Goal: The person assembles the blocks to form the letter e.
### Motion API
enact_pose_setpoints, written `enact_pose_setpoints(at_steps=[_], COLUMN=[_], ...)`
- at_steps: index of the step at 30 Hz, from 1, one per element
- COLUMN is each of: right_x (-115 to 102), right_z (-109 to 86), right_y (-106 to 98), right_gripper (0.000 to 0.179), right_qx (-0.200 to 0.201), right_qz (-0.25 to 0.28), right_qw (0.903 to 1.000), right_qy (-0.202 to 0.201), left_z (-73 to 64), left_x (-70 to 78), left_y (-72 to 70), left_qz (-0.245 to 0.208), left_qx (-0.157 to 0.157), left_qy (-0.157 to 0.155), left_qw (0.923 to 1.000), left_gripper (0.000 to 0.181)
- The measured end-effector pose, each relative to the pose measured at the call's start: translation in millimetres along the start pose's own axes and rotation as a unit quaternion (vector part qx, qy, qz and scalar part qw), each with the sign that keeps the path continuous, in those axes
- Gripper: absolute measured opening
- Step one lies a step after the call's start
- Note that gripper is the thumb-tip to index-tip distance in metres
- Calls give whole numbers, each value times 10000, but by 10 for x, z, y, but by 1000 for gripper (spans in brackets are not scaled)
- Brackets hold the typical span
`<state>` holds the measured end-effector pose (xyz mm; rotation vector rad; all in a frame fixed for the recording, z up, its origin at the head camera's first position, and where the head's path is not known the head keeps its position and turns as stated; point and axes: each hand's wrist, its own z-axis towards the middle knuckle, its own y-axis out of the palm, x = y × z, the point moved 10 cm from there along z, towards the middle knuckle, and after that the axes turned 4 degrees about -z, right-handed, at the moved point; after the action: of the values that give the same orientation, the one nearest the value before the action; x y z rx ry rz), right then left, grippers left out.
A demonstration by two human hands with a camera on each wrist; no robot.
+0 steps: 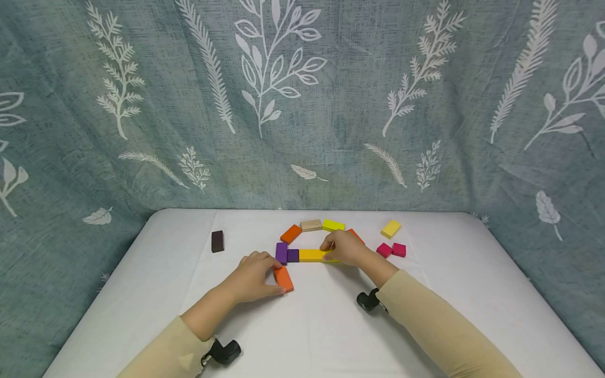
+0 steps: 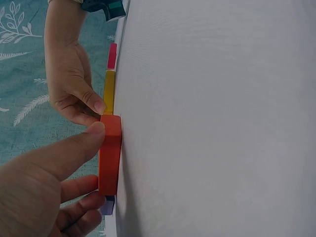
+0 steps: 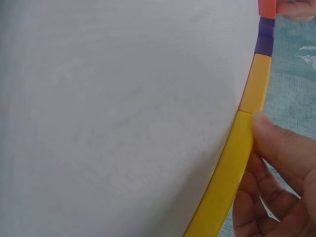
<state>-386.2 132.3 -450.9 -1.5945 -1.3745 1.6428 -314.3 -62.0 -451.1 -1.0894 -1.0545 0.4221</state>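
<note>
My left hand (image 1: 250, 278) holds an orange block (image 1: 284, 279) by its two ends, thumb at the near end and fingers at the far end. That block lies slanted just below an upright-lying purple block (image 1: 281, 253). To the right of it run a small dark purple block (image 1: 293, 255) and a yellow-orange block (image 1: 310, 255) in a row. My right hand (image 1: 347, 248) pinches a yellow block (image 3: 222, 177) continuing this row, its thumb near the joint between the two. The hand partly covers that block in the head view.
Behind the row arch an orange block (image 1: 290, 234), a beige block (image 1: 311, 226), a lime block (image 1: 333, 225) and a partly hidden orange-red block (image 1: 355, 235). To the right lie two crimson blocks (image 1: 399, 250) and a yellow block (image 1: 391, 229); a dark brown block (image 1: 217, 241) lies left.
</note>
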Motion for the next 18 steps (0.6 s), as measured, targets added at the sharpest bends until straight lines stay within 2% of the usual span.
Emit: enact_pose_setpoints(at_steps=[18], right_x=[8], right_z=[-16], right_y=[3], right_gripper=[16], right_qx=[40], right_qz=[-71], right_qw=[10000], right_qy=[38], left_z=[31], left_x=[19], left_y=[-7], left_qz=[-7], left_qx=[49], left_qy=[-56], left_qw=[10000], left_gripper=[53])
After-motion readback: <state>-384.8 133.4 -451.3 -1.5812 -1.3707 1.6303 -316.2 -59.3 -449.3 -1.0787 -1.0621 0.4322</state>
